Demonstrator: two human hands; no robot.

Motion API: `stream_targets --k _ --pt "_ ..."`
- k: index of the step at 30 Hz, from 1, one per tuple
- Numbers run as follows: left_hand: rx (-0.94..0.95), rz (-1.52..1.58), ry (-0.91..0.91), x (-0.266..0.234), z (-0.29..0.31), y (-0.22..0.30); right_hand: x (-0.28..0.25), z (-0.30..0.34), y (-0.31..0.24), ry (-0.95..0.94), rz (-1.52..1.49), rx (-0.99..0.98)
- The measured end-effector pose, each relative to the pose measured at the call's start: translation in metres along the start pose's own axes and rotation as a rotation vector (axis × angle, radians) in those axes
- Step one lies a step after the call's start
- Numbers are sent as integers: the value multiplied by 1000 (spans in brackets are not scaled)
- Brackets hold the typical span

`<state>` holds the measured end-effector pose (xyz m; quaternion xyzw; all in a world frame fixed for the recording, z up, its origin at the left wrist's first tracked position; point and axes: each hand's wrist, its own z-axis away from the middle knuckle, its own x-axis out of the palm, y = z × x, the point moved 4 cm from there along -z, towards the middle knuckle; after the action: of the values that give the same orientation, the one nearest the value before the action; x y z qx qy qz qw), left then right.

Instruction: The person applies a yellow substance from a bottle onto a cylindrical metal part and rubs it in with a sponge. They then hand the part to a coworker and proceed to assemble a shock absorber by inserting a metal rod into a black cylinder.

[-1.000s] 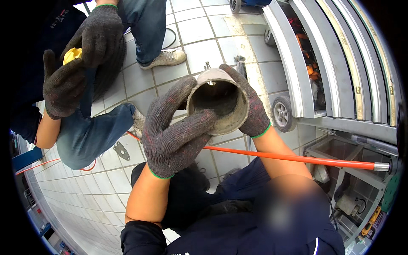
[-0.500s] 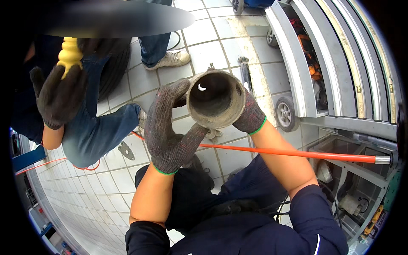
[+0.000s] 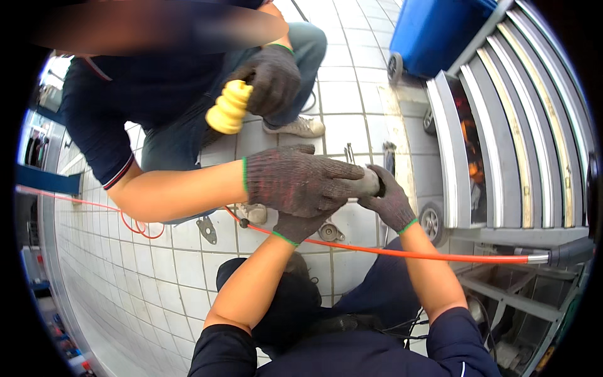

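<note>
A short grey metal tube [image 3: 365,184] hangs over the floor in front of me, lying sideways with its open end toward the right. My right hand [image 3: 391,202], in a dark knit glove with a green cuff, grips it around that open end. My left hand [image 3: 306,226], gloved alike, is at the tube's left side; its fingers are mostly hidden behind a co-worker's gloved hand [image 3: 292,179]. That hand reaches in from the left and lies over the tube's left part. The co-worker's other gloved hand [image 3: 273,78] holds a yellow ribbed bump stop [image 3: 230,108].
An orange hose [image 3: 408,252] crosses in front of my forearms from the grey tool cabinet [image 3: 449,157] at right, one drawer pulled out. Flat metal plate [image 3: 206,230] and round metal mount [image 3: 328,232] lie on the tiles. A blue bin [image 3: 433,38] stands far right.
The co-worker has leaned in and laid one hand over the tube, bringing the yellow bump stop rightward. The tube's mouth has turned from facing me to the right. My view has shifted.
</note>
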<state>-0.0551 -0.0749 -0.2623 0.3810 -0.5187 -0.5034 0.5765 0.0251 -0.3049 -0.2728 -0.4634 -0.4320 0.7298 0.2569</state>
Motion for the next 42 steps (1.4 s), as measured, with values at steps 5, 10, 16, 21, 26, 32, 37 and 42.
stream_targets --k 5,10,16,21,26,32,37,42 --pt "-151 -180 -98 2 -8 -43 -2 8 42 -56 -214 113" --pt "-170 -260 -119 4 -11 -40 -18 4 43 114 -35 24" --pt "-134 -402 -247 15 -29 -29 -46 6 62 260 332 -11" --pt "-207 -678 -528 26 -29 -52 -63 -6 38 397 299 -132" --pt "-262 -912 -614 34 -28 -77 -96 -9 -9 460 361 -349" --pt "-264 -1042 -591 28 -28 -82 -95 -12 -32 424 360 -304" --pt "-221 -1058 -521 18 -26 -75 -91 -22 -11 376 125 -101" --pt "-251 -1070 -411 2 -6 -60 -48 -36 15 210 -167 -80"
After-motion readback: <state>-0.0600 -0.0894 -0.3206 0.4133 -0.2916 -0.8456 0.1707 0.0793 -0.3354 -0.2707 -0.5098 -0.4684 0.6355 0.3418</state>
